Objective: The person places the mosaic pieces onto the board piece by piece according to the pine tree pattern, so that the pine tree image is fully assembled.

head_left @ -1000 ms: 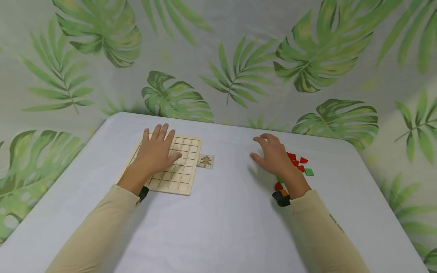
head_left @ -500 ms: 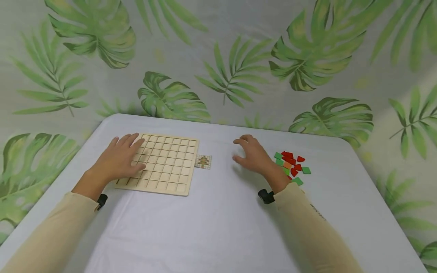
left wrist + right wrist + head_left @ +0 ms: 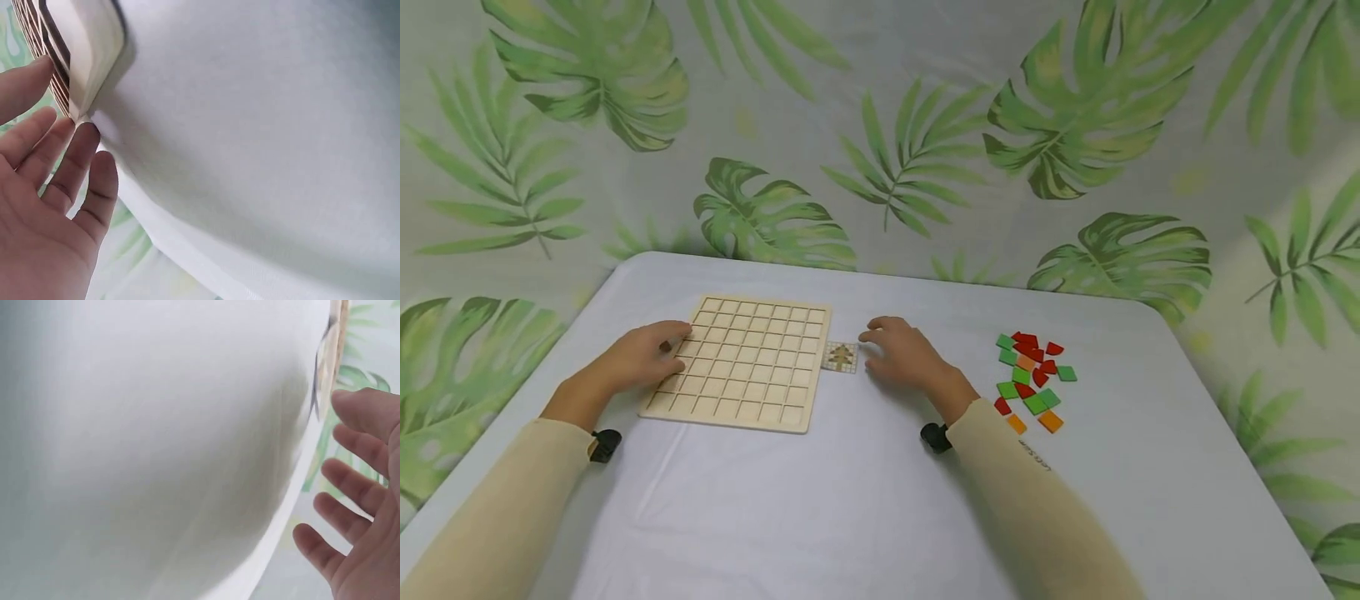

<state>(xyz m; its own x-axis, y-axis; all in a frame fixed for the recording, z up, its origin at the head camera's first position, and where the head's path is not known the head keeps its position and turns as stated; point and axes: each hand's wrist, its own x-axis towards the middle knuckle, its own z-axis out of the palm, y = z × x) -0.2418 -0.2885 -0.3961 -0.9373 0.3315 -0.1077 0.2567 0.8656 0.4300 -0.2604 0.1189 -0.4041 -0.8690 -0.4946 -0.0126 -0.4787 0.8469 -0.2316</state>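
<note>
A square wooden grid board (image 3: 741, 360) lies on the white table, left of centre. Along its left edge is my left hand (image 3: 638, 358), thumb and fingertips at the rim. In the left wrist view the relaxed fingers (image 3: 84, 150) reach to the corner of the board (image 3: 94, 47), with nothing gripped. A small card (image 3: 841, 357) with a tree pattern on a grid lies against the board's right side. Just right of the card hovers my right hand (image 3: 904, 354), fingers loosely bent and holding nothing. The right wrist view has its fingers (image 3: 350, 481) spread apart.
To the right on the table (image 3: 820, 517) lies a loose group of flat pieces: green squares (image 3: 1067, 373), red rounded pieces (image 3: 1055, 348) and orange ones (image 3: 1051, 422). Behind the table's far edge hangs a leaf-patterned cloth (image 3: 917, 167).
My left hand has drawn back leftward from over the board to its left edge. My right hand has moved left, away from the coloured pieces and close to the card.
</note>
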